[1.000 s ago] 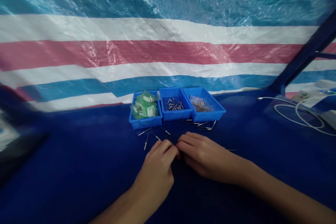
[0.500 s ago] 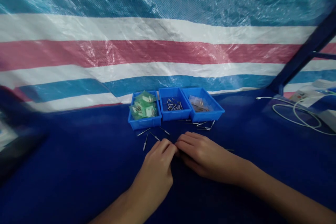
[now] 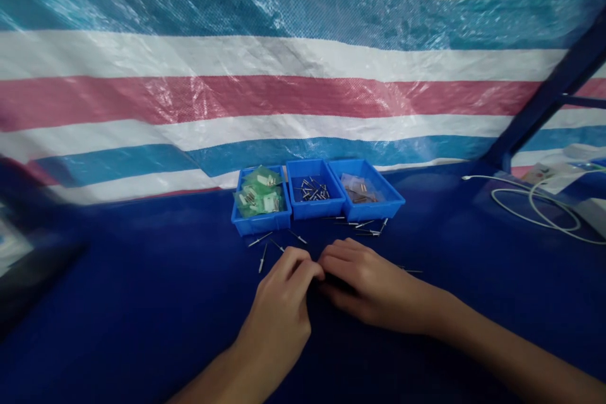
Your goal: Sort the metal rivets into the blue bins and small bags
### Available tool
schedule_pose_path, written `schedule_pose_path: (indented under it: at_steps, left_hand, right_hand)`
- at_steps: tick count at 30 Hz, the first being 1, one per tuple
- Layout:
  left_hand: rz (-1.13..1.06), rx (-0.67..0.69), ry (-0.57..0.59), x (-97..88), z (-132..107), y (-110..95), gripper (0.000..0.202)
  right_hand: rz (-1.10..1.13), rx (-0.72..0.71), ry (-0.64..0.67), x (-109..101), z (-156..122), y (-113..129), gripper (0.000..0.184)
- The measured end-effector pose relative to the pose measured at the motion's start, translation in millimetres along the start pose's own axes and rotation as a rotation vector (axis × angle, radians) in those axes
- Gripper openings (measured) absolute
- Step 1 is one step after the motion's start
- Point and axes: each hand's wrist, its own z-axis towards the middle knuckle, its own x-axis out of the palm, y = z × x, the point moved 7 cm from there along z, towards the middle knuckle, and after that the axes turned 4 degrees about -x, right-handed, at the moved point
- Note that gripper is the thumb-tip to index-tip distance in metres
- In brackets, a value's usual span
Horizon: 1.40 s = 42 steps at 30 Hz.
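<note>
My left hand (image 3: 286,300) and my right hand (image 3: 355,278) meet fingertip to fingertip low over the dark blue table (image 3: 151,303). The fingers of both are curled and pressed together; whatever lies between them is hidden. Just beyond my left hand, several loose blind rivets (image 3: 262,259) are scattered on the table. More rivets (image 3: 372,231) lie past my right hand, in front of the bins. A thin metal pin (image 3: 413,271) shows beside my right wrist.
Three blue bins stand in a row: the left bin (image 3: 259,224) holds green packets, the middle bin (image 3: 318,208) loose rivets, the right bin (image 3: 376,209) clear bags. Behind hangs a striped plastic sheet (image 3: 284,95). A white cable (image 3: 534,208) coils at right, near a dark post (image 3: 534,95).
My left fingers have shifted slightly and bent more at the meeting point. My right hand stays nearly in place. The bins and loose rivets are unmoved.
</note>
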Motion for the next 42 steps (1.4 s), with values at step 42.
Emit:
schedule_pose_path:
  at_steps: [42]
  left_hand:
    - [-0.077,-0.235,0.105,4.8,2.9,15.7,0.018]
  right_hand:
    - [0.012,0.001,-0.159,-7.8,-2.6,-3.8,0.017]
